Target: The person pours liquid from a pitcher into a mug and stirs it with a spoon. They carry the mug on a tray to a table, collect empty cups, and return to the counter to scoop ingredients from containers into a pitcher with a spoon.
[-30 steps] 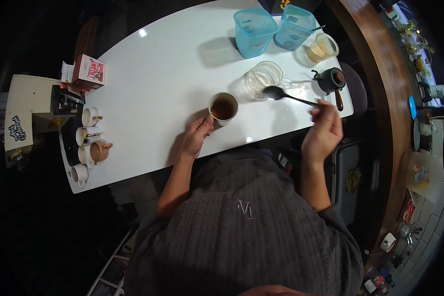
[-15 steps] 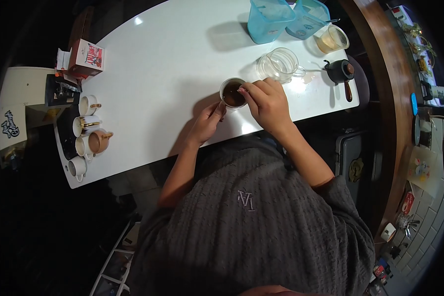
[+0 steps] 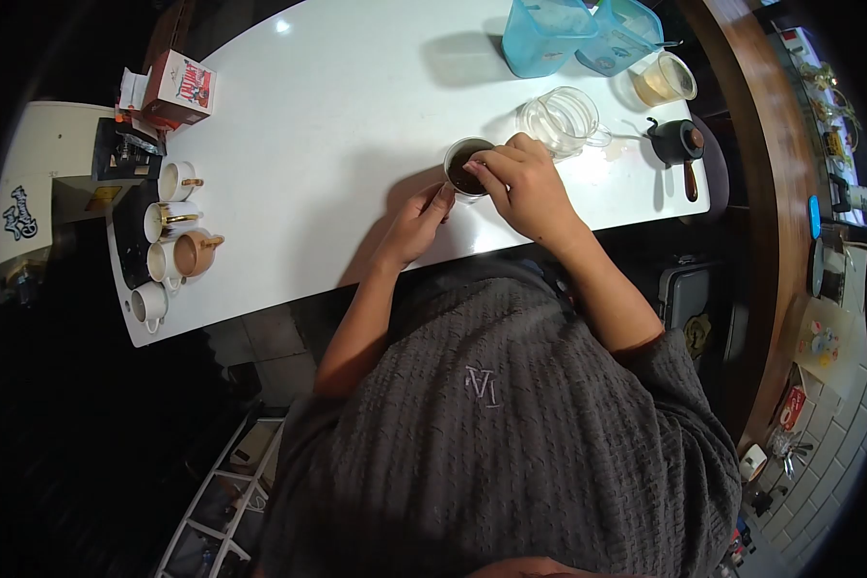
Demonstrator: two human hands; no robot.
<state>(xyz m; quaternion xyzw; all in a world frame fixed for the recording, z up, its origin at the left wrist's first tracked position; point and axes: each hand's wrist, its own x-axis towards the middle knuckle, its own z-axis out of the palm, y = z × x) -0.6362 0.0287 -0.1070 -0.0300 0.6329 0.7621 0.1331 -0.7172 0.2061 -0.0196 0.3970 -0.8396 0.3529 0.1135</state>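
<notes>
A light-rimmed cup [image 3: 460, 173] of dark brown liquid stands near the table's front edge. My left hand [image 3: 420, 223] grips its near left side, thumb up by the rim. Over the cup's right side, my right hand [image 3: 525, 188] has its thumb and fingertips pinched together at the liquid. Whatever sits in that pinch, if anything, is too small or hidden to name. Just beyond my right hand is a clear glass jug [image 3: 561, 120] with its handle to the right.
Two blue plastic containers [image 3: 549, 39] stand at the back right, near a tub of pale contents [image 3: 665, 79] and a black gooseneck kettle [image 3: 676, 142]. Several cups [image 3: 175, 223] line the left end of the white table [image 3: 308, 144], below a red-and-white box [image 3: 180, 89].
The whole view has shifted slightly, with the table items lying a little further right and higher. My left hand stays on the cup; my right fingers have shifted slightly over its opening.
</notes>
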